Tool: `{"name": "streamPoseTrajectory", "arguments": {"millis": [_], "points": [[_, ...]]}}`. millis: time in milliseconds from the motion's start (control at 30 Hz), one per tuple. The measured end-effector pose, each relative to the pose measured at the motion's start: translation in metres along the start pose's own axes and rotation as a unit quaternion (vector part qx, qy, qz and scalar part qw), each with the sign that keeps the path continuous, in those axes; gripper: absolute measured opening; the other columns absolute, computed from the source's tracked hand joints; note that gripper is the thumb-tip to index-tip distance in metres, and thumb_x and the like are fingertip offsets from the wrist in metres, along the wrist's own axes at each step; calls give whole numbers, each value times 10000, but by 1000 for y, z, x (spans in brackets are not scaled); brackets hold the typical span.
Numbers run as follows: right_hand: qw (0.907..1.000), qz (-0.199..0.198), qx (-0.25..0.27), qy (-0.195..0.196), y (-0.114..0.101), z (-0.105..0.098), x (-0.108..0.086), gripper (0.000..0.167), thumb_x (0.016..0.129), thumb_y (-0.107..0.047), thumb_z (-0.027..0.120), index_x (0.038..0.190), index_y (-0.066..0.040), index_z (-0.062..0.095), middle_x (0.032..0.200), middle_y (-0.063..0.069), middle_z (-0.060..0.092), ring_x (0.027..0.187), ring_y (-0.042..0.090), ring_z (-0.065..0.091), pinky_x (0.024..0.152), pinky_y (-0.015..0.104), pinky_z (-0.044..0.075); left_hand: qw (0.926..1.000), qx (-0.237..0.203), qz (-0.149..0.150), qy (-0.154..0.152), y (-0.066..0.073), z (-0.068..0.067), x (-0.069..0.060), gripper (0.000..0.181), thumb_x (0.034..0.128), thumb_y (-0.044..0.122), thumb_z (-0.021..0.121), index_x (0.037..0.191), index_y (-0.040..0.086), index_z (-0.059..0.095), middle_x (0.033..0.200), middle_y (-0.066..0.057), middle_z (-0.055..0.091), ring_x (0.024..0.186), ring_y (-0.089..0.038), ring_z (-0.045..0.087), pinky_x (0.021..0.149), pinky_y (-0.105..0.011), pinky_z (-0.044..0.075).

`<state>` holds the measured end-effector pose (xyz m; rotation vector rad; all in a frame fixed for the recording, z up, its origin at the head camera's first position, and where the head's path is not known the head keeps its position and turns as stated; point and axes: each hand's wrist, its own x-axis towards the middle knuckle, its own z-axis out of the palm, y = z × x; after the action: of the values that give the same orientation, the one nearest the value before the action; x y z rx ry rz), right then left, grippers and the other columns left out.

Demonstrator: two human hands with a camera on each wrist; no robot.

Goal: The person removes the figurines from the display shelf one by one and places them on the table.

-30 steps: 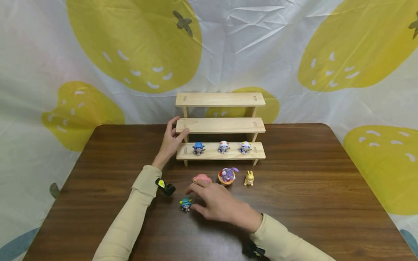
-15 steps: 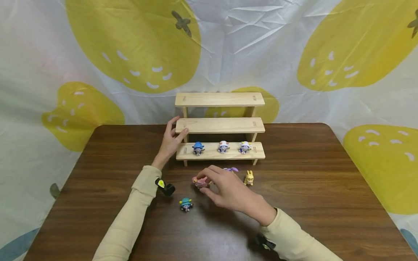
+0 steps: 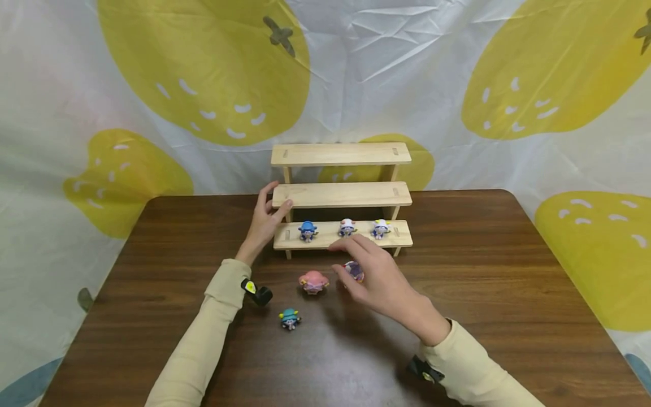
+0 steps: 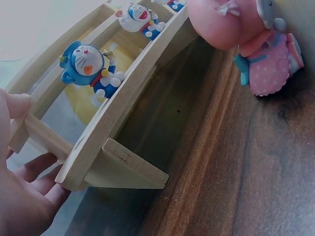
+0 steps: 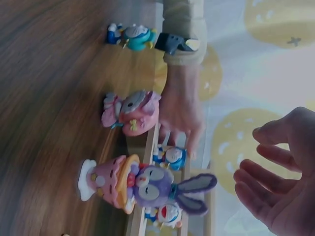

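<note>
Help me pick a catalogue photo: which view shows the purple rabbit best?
The right wrist view: the rabbit is large there, its face and both long ears unobstructed, though slightly blurred. The head view shows only a small part of it beside the right grip, the ears hidden. The left wrist view does not show it.

Dark wood-grain table (image 3: pixel 498 282) carries a three-tier wooden shelf (image 3: pixel 342 195), a teal-hatted Doraemon (image 3: pixel 290 319), a pink-hooded figurine (image 3: pixel 313 282), a purple rabbit figurine (image 5: pixel 153 187), and three more Doraemons (image 3: pixel 347 227) line the shelf's bottom tier!
</note>
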<state>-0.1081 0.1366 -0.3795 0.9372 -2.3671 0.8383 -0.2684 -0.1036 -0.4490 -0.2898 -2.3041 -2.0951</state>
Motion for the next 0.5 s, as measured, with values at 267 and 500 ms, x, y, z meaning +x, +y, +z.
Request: {"name": "streamPoseTrajectory", "arguments": {"millis": [267, 500], "points": [[9980, 225, -21, 595, 12, -3, -4, 442, 877, -82, 760, 1294, -20, 625, 1226, 121, 663, 1159, 268, 625, 998, 417, 495, 9998, 121, 96, 82, -4, 1, 1, 647, 1029, 173, 602, 1586, 121, 276, 1270, -324, 603, 1119, -372, 606, 938, -480, 473], [9943, 583, 22, 896, 26, -5, -8, 460, 891, -96, 737, 1325, -13, 611, 1294, 131, 653, 1216, 270, 602, 1048, 404, 455, 9998, 116, 77, 105, -3, 1, 0, 638, 1029, 170, 601, 1581, 126, 285, 1273, -316, 605, 1057, -243, 620, 948, -478, 480]]}}
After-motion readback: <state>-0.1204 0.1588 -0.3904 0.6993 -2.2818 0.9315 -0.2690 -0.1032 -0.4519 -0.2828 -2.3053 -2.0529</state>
